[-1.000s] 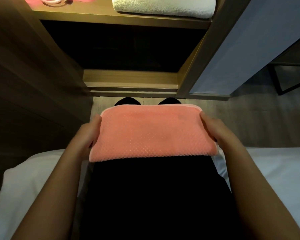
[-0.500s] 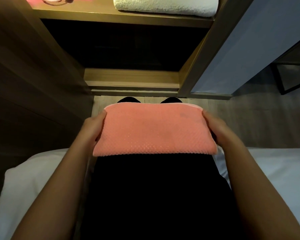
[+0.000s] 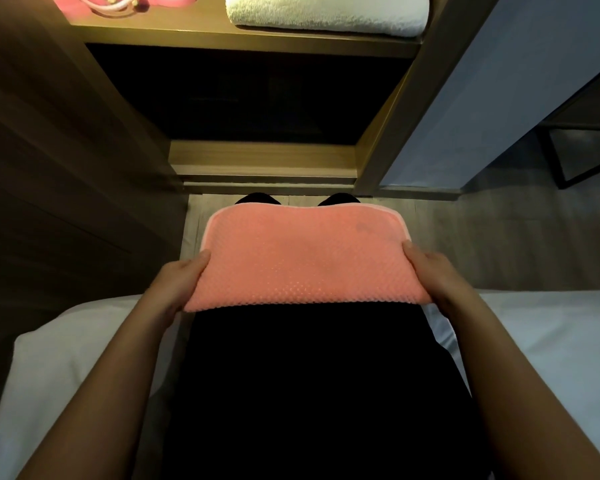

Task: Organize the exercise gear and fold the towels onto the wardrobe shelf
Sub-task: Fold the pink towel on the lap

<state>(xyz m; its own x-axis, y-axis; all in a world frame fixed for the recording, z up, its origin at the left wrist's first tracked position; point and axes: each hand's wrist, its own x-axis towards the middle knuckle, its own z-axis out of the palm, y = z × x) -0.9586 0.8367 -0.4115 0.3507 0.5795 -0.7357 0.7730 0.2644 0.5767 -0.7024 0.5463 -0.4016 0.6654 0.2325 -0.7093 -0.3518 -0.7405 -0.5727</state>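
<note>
A folded coral towel (image 3: 302, 258) with a dimpled weave was held flat in front of the person, above dark-clothed legs and just short of the wardrobe's base. The left hand (image 3: 177, 282) gripped its left edge and the right hand (image 3: 433, 271) its right edge, each with the thumb on top; the fingers beneath were hidden. Up on the lit wardrobe shelf (image 3: 187, 32) lay a folded white towel (image 3: 326, 12) and, to its left, pink exercise gear (image 3: 118, 1) cut off by the frame. A white bed (image 3: 551, 341) showed on both sides of the person
</note>
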